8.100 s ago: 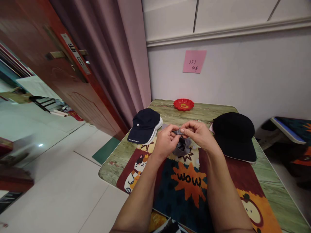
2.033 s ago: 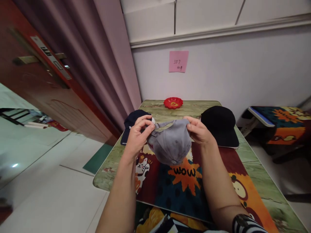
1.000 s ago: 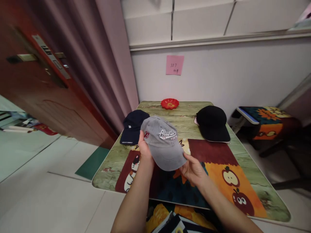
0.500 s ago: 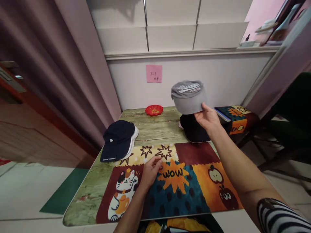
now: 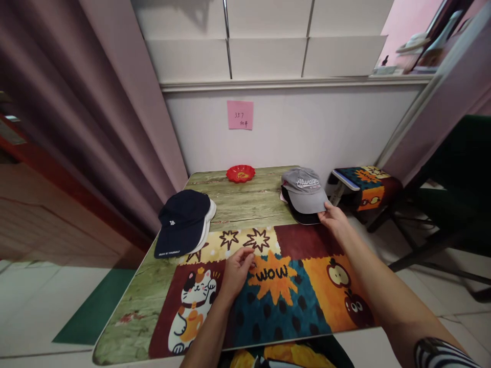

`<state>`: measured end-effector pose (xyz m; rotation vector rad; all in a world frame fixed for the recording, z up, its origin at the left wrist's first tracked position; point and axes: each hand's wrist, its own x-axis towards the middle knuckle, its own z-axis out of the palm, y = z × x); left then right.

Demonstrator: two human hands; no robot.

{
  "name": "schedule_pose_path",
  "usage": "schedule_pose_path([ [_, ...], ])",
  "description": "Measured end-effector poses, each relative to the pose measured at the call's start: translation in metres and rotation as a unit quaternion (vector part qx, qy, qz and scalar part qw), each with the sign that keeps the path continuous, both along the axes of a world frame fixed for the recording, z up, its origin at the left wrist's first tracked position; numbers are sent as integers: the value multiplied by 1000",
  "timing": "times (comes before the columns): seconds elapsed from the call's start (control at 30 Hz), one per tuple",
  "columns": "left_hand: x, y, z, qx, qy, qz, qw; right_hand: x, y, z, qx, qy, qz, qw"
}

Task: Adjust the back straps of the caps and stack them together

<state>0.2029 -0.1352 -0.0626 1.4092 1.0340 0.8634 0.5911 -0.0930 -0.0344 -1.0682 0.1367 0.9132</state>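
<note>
A grey cap with white "Always" lettering rests on top of a black cap at the table's right side. My right hand pinches the edge of the grey cap's brim. Only the front rim of the black cap shows beneath it. Near the middle, my left hand lies over the patterned mat, its fingers loosely curled with thumb and forefinger apart and nothing between them. To the left, a navy cap sits over a white cap, mostly hidden under it.
At the back of the wood-look table stands a red scalloped dish. A pink note is stuck to the wall behind. On the right are a small stand with a patterned cover and a dark chair; a curtain hangs at left.
My right hand has lowered the grey cap from the air onto the black cap. The left hand stays in place. The view has shifted slightly.
</note>
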Motion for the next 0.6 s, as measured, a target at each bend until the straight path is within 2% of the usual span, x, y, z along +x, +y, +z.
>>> schedule_pose_path([
  [0.13, 0, 0, 1, -2, -5, -1, 1000, 9, 7, -1, -13, -54, -4, 998],
  [0.23, 0, 0, 0, -1, -11, 0, 1000, 9, 4, -13, -66, -112, -19, 991],
  [0.33, 0, 0, 1, -1, -12, -2, 1000, 7, -6, -28, -135, -190, -39, 972],
  [0.4, 0, -1, 2, -2, -13, -2, 1000, 7, -15, -33, -179, -252, -45, 950],
  [0.5, 0, -1, 3, -5, -13, -2, 1000, 7, -24, -31, -230, -348, -48, 908],
  [0.57, 0, -1, 2, -6, -12, -5, 1000, 3, -24, -25, -259, -430, -47, 864],
  [0.6, 0, -1, 1, -7, -13, -7, 1000, 0, -22, -21, -278, -481, -40, 831],
])
